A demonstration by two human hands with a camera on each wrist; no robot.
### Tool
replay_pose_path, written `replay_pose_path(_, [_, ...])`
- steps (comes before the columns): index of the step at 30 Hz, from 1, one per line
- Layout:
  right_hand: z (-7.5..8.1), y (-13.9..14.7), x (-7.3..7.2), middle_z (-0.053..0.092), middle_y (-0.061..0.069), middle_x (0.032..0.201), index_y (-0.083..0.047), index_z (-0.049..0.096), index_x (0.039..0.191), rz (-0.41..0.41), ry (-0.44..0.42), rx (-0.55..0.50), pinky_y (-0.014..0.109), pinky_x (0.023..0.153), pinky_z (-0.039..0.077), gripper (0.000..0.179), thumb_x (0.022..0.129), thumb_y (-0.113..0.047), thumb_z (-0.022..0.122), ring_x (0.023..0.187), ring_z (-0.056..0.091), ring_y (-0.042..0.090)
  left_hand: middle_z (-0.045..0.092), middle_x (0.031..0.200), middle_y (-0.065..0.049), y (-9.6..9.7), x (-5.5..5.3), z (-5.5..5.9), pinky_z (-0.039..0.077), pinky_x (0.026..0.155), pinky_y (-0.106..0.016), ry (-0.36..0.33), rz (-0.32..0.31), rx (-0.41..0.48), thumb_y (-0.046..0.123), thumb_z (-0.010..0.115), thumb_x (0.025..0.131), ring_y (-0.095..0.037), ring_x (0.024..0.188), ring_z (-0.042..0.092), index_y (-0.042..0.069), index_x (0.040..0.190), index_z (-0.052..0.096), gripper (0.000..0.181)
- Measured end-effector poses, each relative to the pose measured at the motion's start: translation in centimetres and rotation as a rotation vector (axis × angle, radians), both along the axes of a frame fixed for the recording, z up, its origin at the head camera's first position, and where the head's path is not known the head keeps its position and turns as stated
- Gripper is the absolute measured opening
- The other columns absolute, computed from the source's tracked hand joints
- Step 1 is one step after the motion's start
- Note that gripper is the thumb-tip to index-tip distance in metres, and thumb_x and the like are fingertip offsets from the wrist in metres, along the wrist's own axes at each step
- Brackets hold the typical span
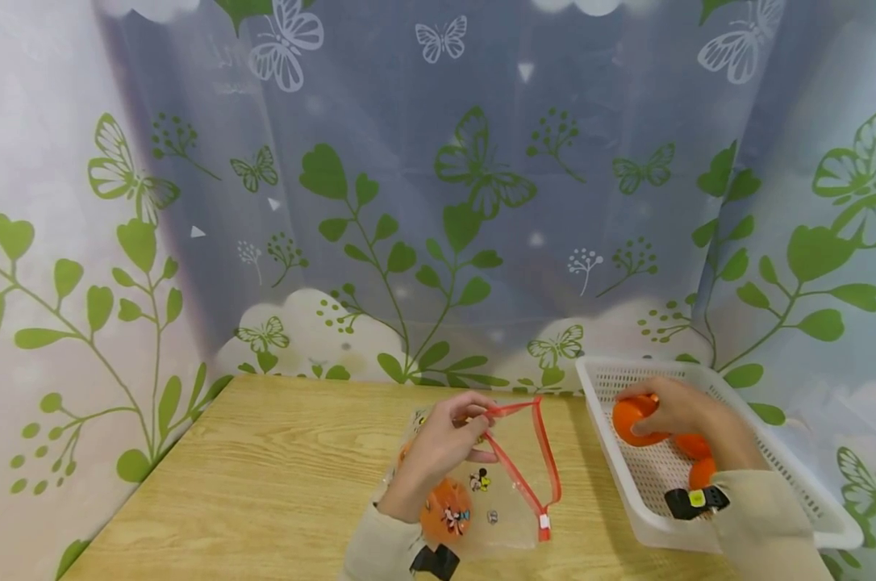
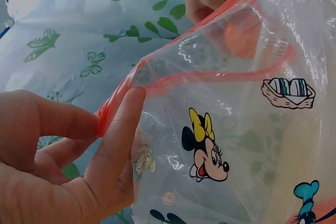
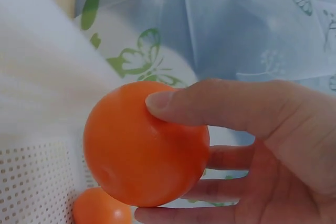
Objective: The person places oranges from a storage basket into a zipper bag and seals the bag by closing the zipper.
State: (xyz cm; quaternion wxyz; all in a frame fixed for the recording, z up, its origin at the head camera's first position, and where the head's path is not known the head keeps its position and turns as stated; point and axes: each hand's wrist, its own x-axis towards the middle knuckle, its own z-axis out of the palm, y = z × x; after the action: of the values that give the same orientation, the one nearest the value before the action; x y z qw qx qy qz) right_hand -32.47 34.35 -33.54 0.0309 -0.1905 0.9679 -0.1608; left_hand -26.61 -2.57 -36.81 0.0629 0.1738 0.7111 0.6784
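My left hand pinches the red zip edge of a clear zip bag printed with cartoon characters. The bag's mouth gapes, with its white slider at the near corner. Inside the bag lies an orange round thing, partly covered by the prints and my wrist. Over the white basket, my right hand grips a smooth orange ball, thumb on top and fingers beneath. More orange balls sit in the basket, partly hidden under my right hand and wrist.
The white perforated plastic basket stands at the right of the wooden table. Patterned cloth with butterflies and leaves hangs behind the table and along both sides. The bag lies left of the basket, a short gap between them.
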Motion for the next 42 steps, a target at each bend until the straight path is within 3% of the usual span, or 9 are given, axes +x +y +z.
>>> replay_pose_path(5, [0.2, -0.6, 1.1, 0.069, 0.022, 0.129, -0.007, 0.073, 0.126, -0.003, 0.078, 0.007, 0.039, 0.080, 0.051, 0.050, 0.079, -0.015, 0.087, 0.100, 0.059, 0.030, 0.065, 0.117, -0.014, 0.0, 0.1, 0.0, 0.067, 0.078, -0.047, 0.001, 0.003, -0.003, 0.007, 0.055, 0.107, -0.017, 0.089, 0.063, 0.009, 0.118, 0.072, 0.021])
replay_pose_path(11, [0.2, -1.4, 2.6, 0.072, 0.018, 0.120, -0.005, 0.073, 0.127, 0.010, 0.183, -0.021, 0.031, 0.072, 0.046, 0.053, 0.077, -0.018, 0.089, 0.090, 0.057, 0.022, 0.065, 0.118, -0.014, 0.0, 0.1, -0.1, 0.068, 0.075, -0.041, 0.012, -0.006, -0.004, 0.006, 0.054, 0.107, -0.017, 0.090, 0.062, 0.009, 0.119, 0.071, 0.021])
replay_pose_path(14, [0.2, -2.0, 3.4, 0.072, 0.019, 0.123, -0.006, 0.072, 0.128, 0.012, 0.225, -0.037, 0.033, 0.073, 0.049, 0.056, 0.077, -0.019, 0.089, 0.092, 0.061, 0.024, 0.065, 0.119, -0.014, 0.0, 0.1, -0.1, 0.068, 0.075, -0.040, 0.015, -0.007, -0.005, 0.006, 0.054, 0.107, -0.017, 0.092, 0.062, 0.009, 0.119, 0.071, 0.022])
replay_pose_path(19, [0.0, -2.8, 4.7, 0.069, 0.024, 0.124, -0.009, 0.072, 0.128, 0.010, 0.297, -0.051, 0.047, 0.079, 0.057, 0.055, 0.077, -0.019, 0.090, 0.100, 0.064, 0.034, 0.065, 0.119, -0.014, 0.0, 0.1, -0.2, 0.067, 0.077, -0.046, 0.015, -0.009, -0.009, 0.006, 0.054, 0.107, -0.017, 0.091, 0.063, 0.009, 0.119, 0.071, 0.021])
replay_pose_path(26, [-0.3, -3.9, 6.4, 0.066, 0.024, 0.128, -0.010, 0.071, 0.131, -0.006, 0.308, -0.141, 0.056, 0.084, 0.058, 0.054, 0.079, -0.017, 0.088, 0.109, 0.064, 0.040, 0.065, 0.118, -0.014, 0.1, 0.3, -0.2, 0.068, 0.077, -0.044, 0.012, -0.011, -0.006, 0.007, 0.055, 0.107, -0.017, 0.090, 0.062, 0.008, 0.120, 0.071, 0.021])
replay_pose_path(35, [-0.4, -5.4, 7.9, 0.066, 0.017, 0.130, -0.016, 0.069, 0.135, 0.000, 0.285, -0.176, 0.054, 0.084, 0.059, 0.056, 0.082, -0.020, 0.088, 0.107, 0.064, 0.035, 0.064, 0.119, -0.016, -0.1, 0.4, -0.3, 0.068, 0.073, -0.036, 0.012, -0.011, -0.002, 0.006, 0.053, 0.107, -0.016, 0.090, 0.063, 0.007, 0.122, 0.070, 0.023])
replay_pose_path(42, [-0.1, -6.1, 8.3, 0.063, 0.019, 0.135, -0.016, 0.069, 0.136, 0.016, 0.267, -0.205, 0.049, 0.086, 0.059, 0.055, 0.083, -0.017, 0.086, 0.110, 0.065, 0.033, 0.064, 0.115, -0.013, 0.0, 0.2, -0.1, 0.068, 0.077, -0.044, 0.009, 0.001, -0.011, 0.007, 0.053, 0.107, -0.017, 0.089, 0.063, 0.010, 0.121, 0.070, 0.022])
